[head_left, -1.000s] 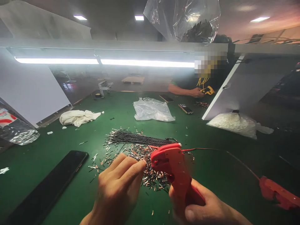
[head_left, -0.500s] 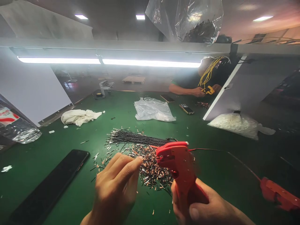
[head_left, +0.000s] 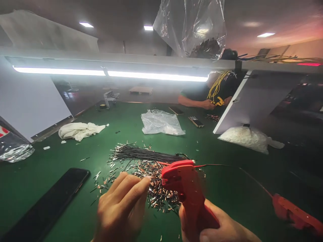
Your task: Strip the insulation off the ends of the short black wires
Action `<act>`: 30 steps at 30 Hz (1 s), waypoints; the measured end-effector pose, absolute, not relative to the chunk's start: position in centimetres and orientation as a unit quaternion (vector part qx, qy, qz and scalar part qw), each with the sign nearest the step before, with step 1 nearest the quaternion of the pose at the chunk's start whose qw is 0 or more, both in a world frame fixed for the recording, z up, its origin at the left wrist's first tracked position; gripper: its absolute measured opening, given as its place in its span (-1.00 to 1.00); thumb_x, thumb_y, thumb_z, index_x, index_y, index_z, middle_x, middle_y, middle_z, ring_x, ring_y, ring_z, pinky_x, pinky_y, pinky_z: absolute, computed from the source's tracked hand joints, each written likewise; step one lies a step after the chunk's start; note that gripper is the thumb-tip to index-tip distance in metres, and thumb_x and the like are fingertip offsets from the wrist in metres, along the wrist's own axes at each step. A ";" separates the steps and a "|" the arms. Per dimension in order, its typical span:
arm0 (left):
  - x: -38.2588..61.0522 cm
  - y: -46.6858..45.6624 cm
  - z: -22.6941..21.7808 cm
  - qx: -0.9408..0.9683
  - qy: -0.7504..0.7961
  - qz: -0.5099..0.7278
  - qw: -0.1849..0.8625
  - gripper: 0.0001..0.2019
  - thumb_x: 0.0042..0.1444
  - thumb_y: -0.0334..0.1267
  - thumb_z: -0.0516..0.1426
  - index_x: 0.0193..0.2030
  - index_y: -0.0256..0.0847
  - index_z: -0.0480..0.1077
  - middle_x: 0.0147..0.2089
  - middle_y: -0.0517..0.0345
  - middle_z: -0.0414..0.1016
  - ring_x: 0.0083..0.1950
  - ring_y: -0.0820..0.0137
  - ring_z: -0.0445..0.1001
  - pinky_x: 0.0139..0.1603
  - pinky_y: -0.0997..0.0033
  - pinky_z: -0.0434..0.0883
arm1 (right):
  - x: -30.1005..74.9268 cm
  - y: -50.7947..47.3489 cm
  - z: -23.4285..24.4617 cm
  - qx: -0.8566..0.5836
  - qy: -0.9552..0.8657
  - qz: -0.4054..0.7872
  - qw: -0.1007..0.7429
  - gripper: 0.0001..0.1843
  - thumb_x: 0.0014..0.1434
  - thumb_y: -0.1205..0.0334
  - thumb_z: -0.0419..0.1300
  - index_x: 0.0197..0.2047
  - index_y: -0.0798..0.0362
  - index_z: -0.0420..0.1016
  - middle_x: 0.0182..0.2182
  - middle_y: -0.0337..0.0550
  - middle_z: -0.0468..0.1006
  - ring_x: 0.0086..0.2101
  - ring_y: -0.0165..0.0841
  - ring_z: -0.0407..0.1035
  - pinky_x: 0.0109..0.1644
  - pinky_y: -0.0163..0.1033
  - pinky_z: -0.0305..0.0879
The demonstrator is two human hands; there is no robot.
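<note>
A red wire stripper is gripped around its handles by my right hand, its jaws pointing left. My left hand is closed in a pinch, thumb mostly hidden, on a thin black wire that runs to the stripper's jaws. Under and beyond the hands lies a heap of short wire scraps, black with copper ends. A bundle of long black wires lies just behind the heap, with bare metal ends at the left.
A phone lies at left, near a white cloth. Further back are a clear plastic bag and two more phones. Another red tool is at right. Across the green table, a person's hand is by a yellow tool.
The whole view has shifted, so the scene sits slightly lower and further left. Both hands keep their holds, with the wire at the stripper's jaws.
</note>
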State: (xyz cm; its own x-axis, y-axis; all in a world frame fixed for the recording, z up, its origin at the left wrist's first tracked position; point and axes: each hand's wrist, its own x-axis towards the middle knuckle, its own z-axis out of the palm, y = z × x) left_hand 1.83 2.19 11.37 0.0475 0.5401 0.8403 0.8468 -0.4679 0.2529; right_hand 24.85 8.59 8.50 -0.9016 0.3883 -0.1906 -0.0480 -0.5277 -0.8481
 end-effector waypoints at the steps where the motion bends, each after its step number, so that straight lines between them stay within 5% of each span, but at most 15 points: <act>1: 1.9 2.2 11.3 -0.707 -0.487 -0.487 0.157 -0.72 0.09 -0.62 0.16 -0.14 -0.21 0.46 -0.43 0.22 0.46 -0.44 0.51 0.31 -0.45 0.50 0.34 | 24.8 8.6 8.5 -0.172 -0.468 0.858 0.119 -0.56 -0.15 0.04 0.45 -0.33 0.13 0.41 -0.53 -0.29 0.30 -0.52 -0.51 0.07 -0.46 -0.37 -0.04; 22: 1.0 2.3 11.3 -0.759 -0.464 -0.422 0.174 -0.70 0.06 -0.66 0.13 -0.13 -0.26 0.46 -0.40 0.15 0.48 -0.40 0.48 0.33 -0.42 0.49 0.34 | 26.1 7.8 7.3 -0.295 -0.441 0.837 0.134 -0.47 -0.16 0.07 0.50 -0.22 0.11 0.37 -0.47 -0.31 0.33 -0.48 -0.49 0.14 -0.41 -0.36 0.06; 30: 1.7 2.6 11.7 -0.739 -0.496 -0.446 0.095 -0.85 0.21 -0.52 0.09 -0.16 -0.28 0.43 -0.48 0.22 0.41 -0.48 0.52 0.30 -0.48 0.54 0.32 | 25.5 7.3 6.7 -0.384 -0.470 0.772 0.187 -0.70 -0.02 0.23 0.37 -0.36 0.07 0.29 -0.57 -0.40 0.19 -0.55 -0.52 0.03 -0.46 -0.38 0.02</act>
State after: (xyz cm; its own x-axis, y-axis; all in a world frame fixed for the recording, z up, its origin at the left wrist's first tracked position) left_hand 1.66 2.57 11.66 0.1098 0.6480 0.7537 0.8172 -0.4905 0.3026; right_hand 25.47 7.27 6.74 -0.6347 0.6503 -0.4174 0.0724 -0.4878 -0.8700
